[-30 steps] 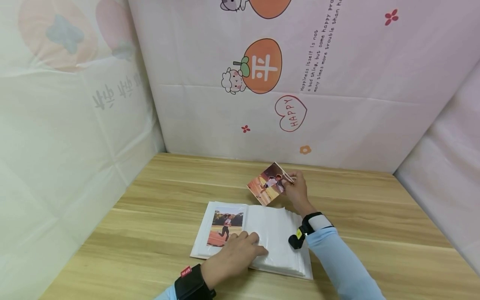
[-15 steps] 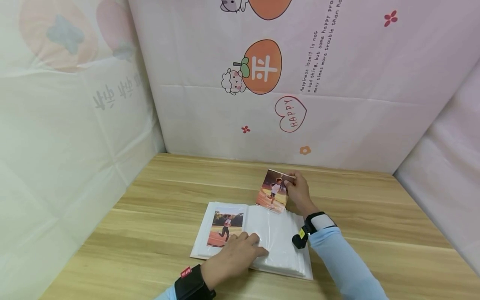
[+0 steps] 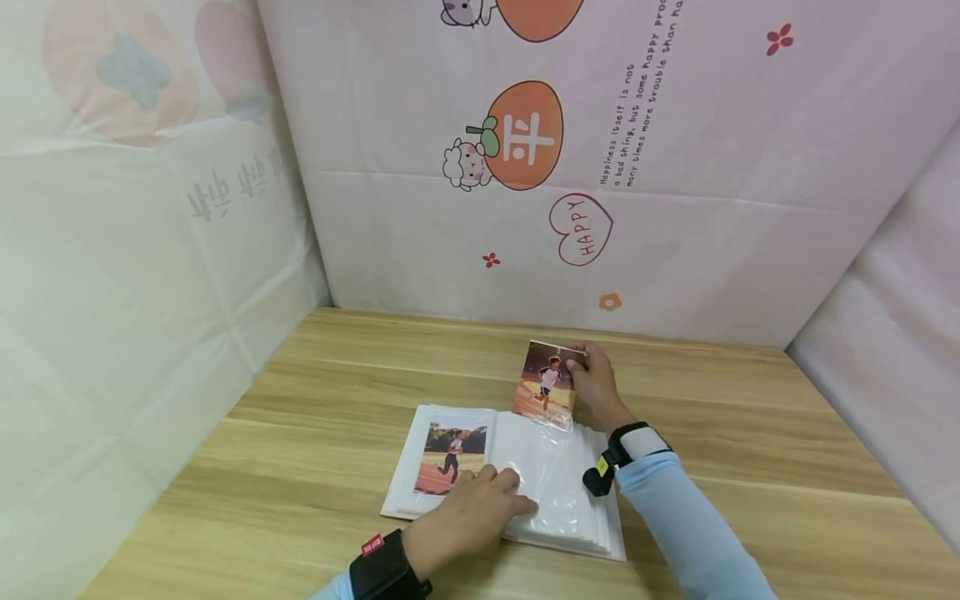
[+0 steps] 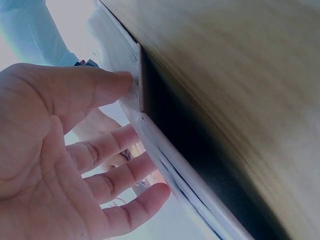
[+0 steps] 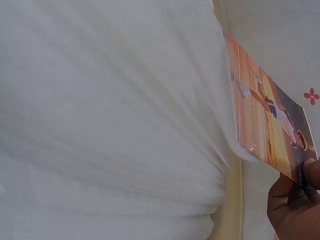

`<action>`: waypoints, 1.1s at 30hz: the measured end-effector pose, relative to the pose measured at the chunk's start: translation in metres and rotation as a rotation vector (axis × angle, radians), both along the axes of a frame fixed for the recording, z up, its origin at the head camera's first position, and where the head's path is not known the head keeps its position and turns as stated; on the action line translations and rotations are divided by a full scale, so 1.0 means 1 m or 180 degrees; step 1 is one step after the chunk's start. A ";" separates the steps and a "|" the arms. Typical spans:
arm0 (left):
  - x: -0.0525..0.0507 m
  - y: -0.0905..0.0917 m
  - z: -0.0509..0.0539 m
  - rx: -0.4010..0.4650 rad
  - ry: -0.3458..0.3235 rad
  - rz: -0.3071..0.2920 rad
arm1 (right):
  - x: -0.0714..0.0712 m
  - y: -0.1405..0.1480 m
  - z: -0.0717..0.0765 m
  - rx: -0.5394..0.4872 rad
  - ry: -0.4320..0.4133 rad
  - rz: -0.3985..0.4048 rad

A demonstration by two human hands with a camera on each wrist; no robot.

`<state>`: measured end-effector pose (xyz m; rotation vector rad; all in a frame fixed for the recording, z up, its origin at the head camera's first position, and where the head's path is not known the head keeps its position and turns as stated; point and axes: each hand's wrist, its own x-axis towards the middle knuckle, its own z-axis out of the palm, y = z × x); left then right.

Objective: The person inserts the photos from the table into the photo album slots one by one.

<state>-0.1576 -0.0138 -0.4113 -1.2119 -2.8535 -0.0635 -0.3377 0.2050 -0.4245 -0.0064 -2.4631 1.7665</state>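
Note:
An open photo album [image 3: 551,475] with white pages lies on the wooden table. Behind a clear sleeve on its left page is a photo [image 3: 452,457] of a runner on a track. My left hand [image 3: 472,510] rests on the album near its fold, fingers spread; in the left wrist view, its thumb [image 4: 107,86] and fingertips touch the pages. My right hand [image 3: 598,385] pinches a second runner photo [image 3: 546,387] by its top right corner. The lower edge of this photo [image 5: 270,112] meets the top edge of the right page's plastic sleeve; how far it goes in I cannot tell.
The wooden table [image 3: 322,442] extends around the album. A white printed cloth [image 3: 420,233] hangs along the back, with further white cloth [image 3: 150,333] at the left and right sides.
The right hand has turned the held photo from slanted to nearly upright and brought its lower edge down to the right page's top. The left hand has stayed on the album.

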 end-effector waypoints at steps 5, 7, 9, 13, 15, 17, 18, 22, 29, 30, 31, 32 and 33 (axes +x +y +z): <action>0.000 0.000 0.001 0.0040 -0.0061 -0.0004 | 0.000 0.002 0.001 -0.0044 -0.0034 0.0023; -0.001 0.000 0.001 0.0046 -0.0070 -0.0011 | 0.001 0.002 0.001 -0.0053 -0.0055 0.0056; -0.001 0.000 0.001 0.0056 -0.0078 -0.0011 | 0.002 0.003 0.002 -0.0062 -0.0066 0.0115; -0.001 0.000 0.000 0.0080 -0.0055 -0.0014 | 0.005 0.004 0.002 -0.0053 -0.0134 0.0242; -0.001 0.000 0.000 0.0095 -0.0039 -0.0008 | 0.006 0.005 0.001 -0.0035 -0.0165 0.0310; -0.001 0.000 -0.001 0.0101 -0.0026 -0.0002 | 0.007 0.005 0.000 0.0002 -0.0154 0.0369; -0.001 0.000 -0.001 0.0105 -0.0029 0.0003 | 0.008 0.006 -0.001 0.0047 -0.0115 0.0413; -0.002 0.000 -0.002 0.0098 -0.0040 0.0006 | 0.010 0.006 -0.005 0.0142 0.0022 0.0557; 0.000 0.001 -0.001 0.0062 -0.0073 0.0027 | 0.015 0.005 -0.009 0.0166 0.0112 0.0755; 0.000 0.001 -0.001 0.0061 -0.0076 0.0029 | 0.015 0.005 -0.008 0.0163 0.0100 0.0758; 0.000 0.001 -0.001 0.0065 -0.0073 0.0029 | 0.015 0.006 -0.009 0.0173 0.0105 0.0759; 0.000 0.001 0.000 0.0072 -0.0076 0.0027 | 0.015 0.006 -0.008 0.0170 0.0093 0.0757; 0.000 0.000 0.000 0.0083 -0.0082 0.0023 | 0.015 0.006 -0.008 0.0167 0.0085 0.0765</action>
